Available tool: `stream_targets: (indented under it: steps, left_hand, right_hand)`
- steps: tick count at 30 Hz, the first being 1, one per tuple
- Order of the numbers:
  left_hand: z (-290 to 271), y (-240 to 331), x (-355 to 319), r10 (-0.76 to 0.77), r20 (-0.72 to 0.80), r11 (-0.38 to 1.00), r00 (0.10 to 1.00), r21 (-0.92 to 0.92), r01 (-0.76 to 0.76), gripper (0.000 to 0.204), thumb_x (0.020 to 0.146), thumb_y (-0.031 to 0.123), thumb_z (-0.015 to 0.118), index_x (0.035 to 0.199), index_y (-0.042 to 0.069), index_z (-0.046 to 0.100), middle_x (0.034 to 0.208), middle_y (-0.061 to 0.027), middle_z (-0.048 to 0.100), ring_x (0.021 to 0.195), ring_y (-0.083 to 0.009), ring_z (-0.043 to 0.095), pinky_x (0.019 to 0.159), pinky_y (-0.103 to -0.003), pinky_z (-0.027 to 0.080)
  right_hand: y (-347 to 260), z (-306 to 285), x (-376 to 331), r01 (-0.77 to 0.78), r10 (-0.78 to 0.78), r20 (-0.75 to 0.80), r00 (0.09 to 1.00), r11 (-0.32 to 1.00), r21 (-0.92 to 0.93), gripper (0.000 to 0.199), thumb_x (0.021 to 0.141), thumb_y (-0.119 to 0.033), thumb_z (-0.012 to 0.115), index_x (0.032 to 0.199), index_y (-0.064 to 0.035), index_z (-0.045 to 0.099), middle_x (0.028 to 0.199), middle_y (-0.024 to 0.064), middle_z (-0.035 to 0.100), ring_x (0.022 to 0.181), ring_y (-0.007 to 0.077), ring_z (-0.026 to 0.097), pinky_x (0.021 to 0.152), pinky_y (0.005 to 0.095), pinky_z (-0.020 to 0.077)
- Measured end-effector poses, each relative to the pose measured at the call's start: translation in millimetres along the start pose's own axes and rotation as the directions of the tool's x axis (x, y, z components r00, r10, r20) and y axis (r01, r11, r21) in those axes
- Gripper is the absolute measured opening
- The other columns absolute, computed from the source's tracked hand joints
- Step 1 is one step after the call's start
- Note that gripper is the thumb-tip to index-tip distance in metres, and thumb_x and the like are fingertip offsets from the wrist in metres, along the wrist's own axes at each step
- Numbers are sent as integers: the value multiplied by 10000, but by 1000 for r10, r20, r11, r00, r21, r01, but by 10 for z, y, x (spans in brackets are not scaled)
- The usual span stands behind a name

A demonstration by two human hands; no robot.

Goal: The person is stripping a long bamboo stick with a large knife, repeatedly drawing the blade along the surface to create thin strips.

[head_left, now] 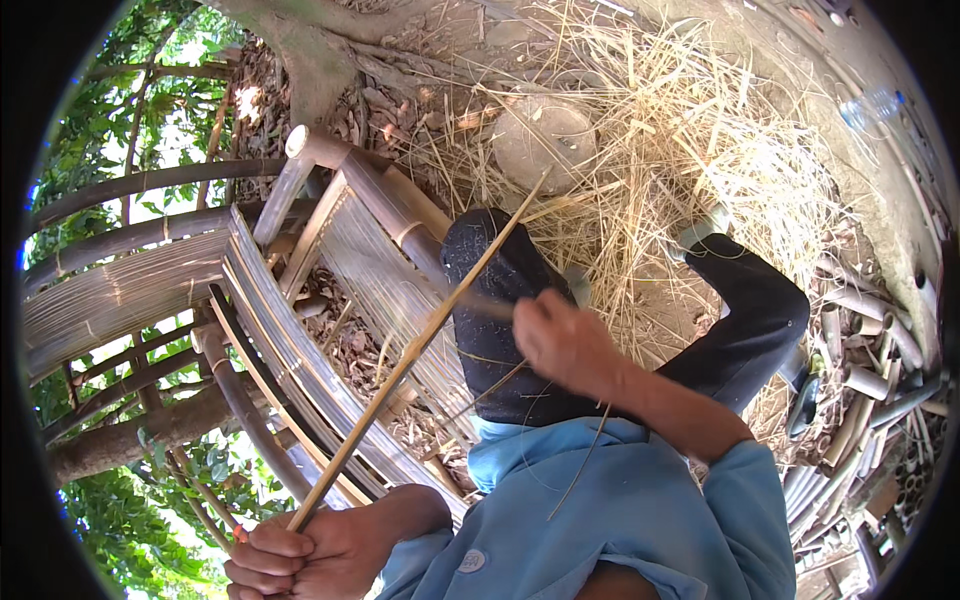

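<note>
My left hand (pixel 300 550), low at the left, is closed around the lower end of a long bamboo strip (pixel 410 352). The strip slants up and to the right across my thigh, with a node near its middle and its thin tip over the straw. My right hand (pixel 565 345) is in a fist over my thigh, closed on a knife whose blurred blade (pixel 478 304) points left toward the strip. Motion smears the blade, so whether it touches the strip cannot be made out. The fingers cover the handle.
A slatted bamboo bench (pixel 300 370) runs along my left side. Ahead, a round flat block (pixel 545 143) stands beside a heap of pale bamboo shavings (pixel 690 130). Cut bamboo pieces (pixel 870 370) lie at the right, and a clear plastic bottle (pixel 872 107) is at the far right.
</note>
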State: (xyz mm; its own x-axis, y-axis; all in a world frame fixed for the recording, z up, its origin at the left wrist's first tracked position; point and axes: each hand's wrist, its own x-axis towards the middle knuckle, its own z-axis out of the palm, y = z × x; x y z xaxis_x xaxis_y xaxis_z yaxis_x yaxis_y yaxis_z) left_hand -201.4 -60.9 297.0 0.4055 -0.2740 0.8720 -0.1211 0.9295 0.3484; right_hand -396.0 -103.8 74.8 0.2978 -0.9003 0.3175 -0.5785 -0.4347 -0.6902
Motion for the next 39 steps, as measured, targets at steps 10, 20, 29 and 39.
stream_targets:
  steps: [10,20,29,39]
  left_hand:
    - [-86,-146,12,-25,-96,999,995,34,28,269,1084,257,334,904,107,466,704,63,295,550,-84,289,446,-230,285]
    - [209,-83,196,-88,-306,956,948,-294,-6,267,1004,257,519,815,77,462,674,2,302,558,-105,272,477,-239,216]
    - [204,84,-192,11,61,931,998,-366,12,337,1046,324,451,776,126,411,607,36,323,472,-77,261,425,-234,255]
    - [294,115,-303,-7,-134,983,991,-182,-17,365,1073,455,419,880,145,432,687,60,290,496,-70,200,442,-239,223]
  right_hand:
    - [2404,905,-115,-408,422,80,903,902,-143,250,939,-181,566,1177,-113,533,880,187,653,735,389,670,651,506,548]
    - [1535,55,222,-589,589,174,789,806,-58,206,967,-209,557,1051,-28,502,641,222,605,635,428,655,582,506,524]
    - [-761,-738,3,73,-71,137,988,997,-7,105,926,-172,602,925,-95,530,716,77,529,503,199,609,394,334,498]
    - [-893,-673,-90,58,-59,115,992,998,8,118,903,-169,618,942,-68,570,726,72,529,479,161,591,380,322,496]
